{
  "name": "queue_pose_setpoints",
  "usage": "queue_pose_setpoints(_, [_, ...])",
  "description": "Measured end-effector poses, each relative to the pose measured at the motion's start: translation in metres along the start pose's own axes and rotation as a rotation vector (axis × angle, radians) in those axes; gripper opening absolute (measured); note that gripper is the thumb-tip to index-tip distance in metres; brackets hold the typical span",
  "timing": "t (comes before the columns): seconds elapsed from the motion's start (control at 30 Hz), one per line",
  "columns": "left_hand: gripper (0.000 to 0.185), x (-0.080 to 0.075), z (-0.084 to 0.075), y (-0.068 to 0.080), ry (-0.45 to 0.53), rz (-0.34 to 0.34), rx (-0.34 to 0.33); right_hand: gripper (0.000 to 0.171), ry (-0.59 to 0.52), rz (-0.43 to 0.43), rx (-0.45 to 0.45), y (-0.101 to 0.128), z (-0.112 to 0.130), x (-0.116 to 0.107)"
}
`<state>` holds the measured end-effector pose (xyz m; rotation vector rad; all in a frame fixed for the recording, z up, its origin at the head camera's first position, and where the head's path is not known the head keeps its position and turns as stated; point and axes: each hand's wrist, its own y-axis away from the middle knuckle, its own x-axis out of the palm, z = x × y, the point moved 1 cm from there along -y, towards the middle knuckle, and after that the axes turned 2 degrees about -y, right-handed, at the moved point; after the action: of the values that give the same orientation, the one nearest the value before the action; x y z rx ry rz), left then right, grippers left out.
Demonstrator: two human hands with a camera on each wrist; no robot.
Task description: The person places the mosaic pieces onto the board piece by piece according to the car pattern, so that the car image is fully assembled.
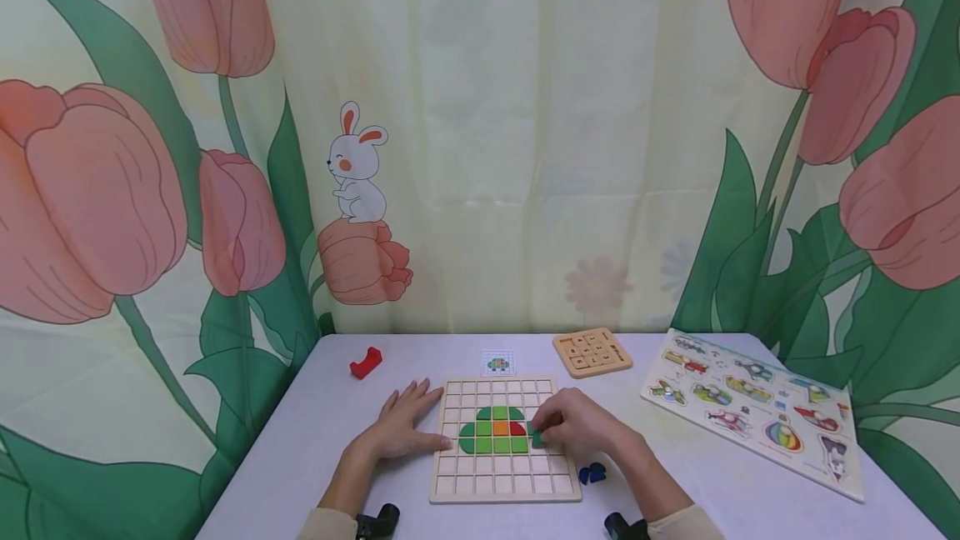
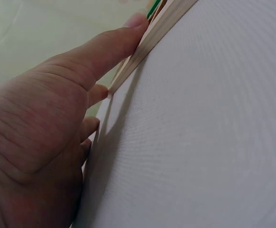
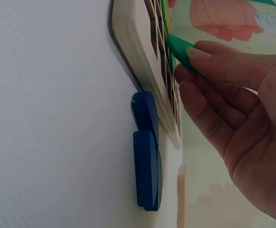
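A square wooden grid board [image 1: 506, 486] lies on the table, its middle cells filled with light green, dark green, orange and red pieces [image 1: 501, 428]. My left hand [image 1: 405, 423] rests at its left side, fingers spread and extended, the thumb on the board's edge. Between thumb and fingertips, my right hand [image 1: 583, 422] pinches a dark green piece [image 3: 179, 51] with a curved side. That piece is over the right part of the grid, close to the filled cells. Dark blue pieces [image 1: 592, 473] lie just off the board's lower right edge, below my right hand.
Behind the board lies a small pattern card [image 1: 497, 362], with a red curved block [image 1: 366, 363] to its left. A wooden number tray [image 1: 592, 352] sits at the back right. Farther right is a large picture puzzle board [image 1: 757, 415]. A tulip-print curtain [image 1: 487, 148] hangs behind the table.
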<state>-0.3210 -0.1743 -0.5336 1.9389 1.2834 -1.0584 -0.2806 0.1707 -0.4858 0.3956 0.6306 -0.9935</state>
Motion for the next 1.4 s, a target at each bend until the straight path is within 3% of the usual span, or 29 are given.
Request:
queue_pose_setpoints(0.53, [0.104, 0.0003, -0.0002, -0.0003, -0.014, -0.003, -0.006, 0.015, 0.026, 0.020, -0.020, -0.0006, 0.0043, 0.0060])
queue_pose_setpoints(1.03, [0.104, -0.0013, 0.0018, -0.0019, -0.001, -0.001, 0.010, 0.024, 0.021, 0.048, -0.053, -0.0010, 0.0036, 0.0082])
queue_pose_setpoints(1.4, [0.104, 0.0003, 0.0040, -0.0029, -0.004, 0.000, 0.013, 0.024, 0.025, 0.085, -0.022, -0.0022, 0.0002, 0.0094])
